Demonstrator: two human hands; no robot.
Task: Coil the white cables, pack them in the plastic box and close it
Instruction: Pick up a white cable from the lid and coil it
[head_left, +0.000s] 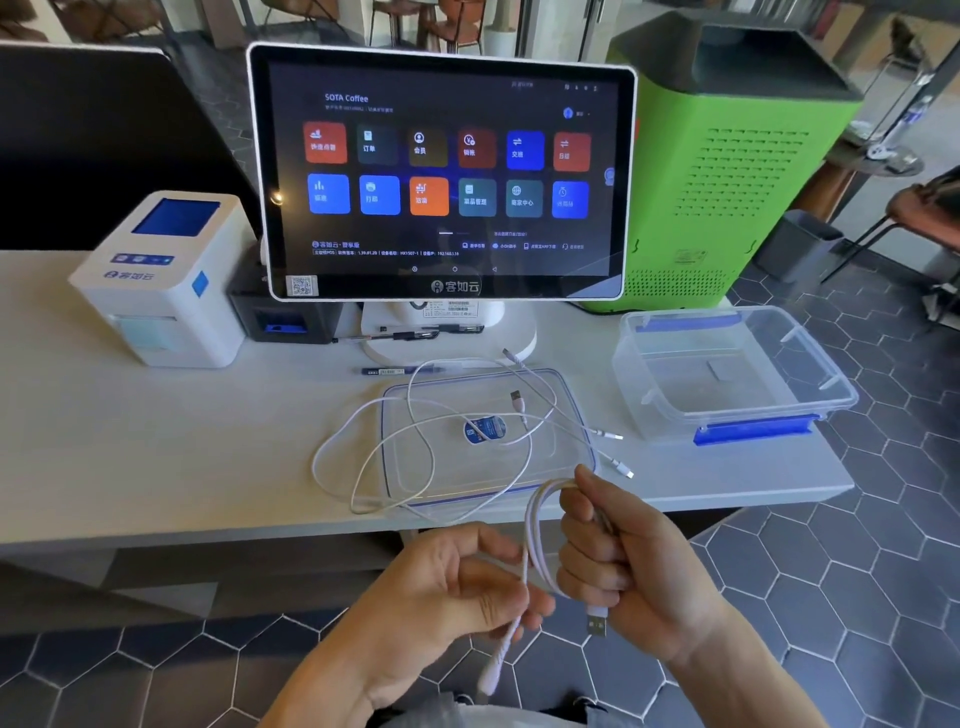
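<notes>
My right hand (618, 561) grips a looped white cable (537, 540) in front of the table edge, its USB plug (597, 623) sticking out below the fist. My left hand (457, 587) pinches the same cable lower down, and its thick end hangs beneath. More white cables (415, 447) lie loose and tangled over the clear box lid (563, 395), which is flat on the table with a blue sticker in its middle. The clear plastic box (654, 374) with blue clips stands open to the right, with nothing inside.
A point-of-sale screen (441, 171) stands behind the lid, with pens at its base. A white label printer (161, 280) and a black printer (285, 317) are at the left. A green machine (727, 166) stands behind the box.
</notes>
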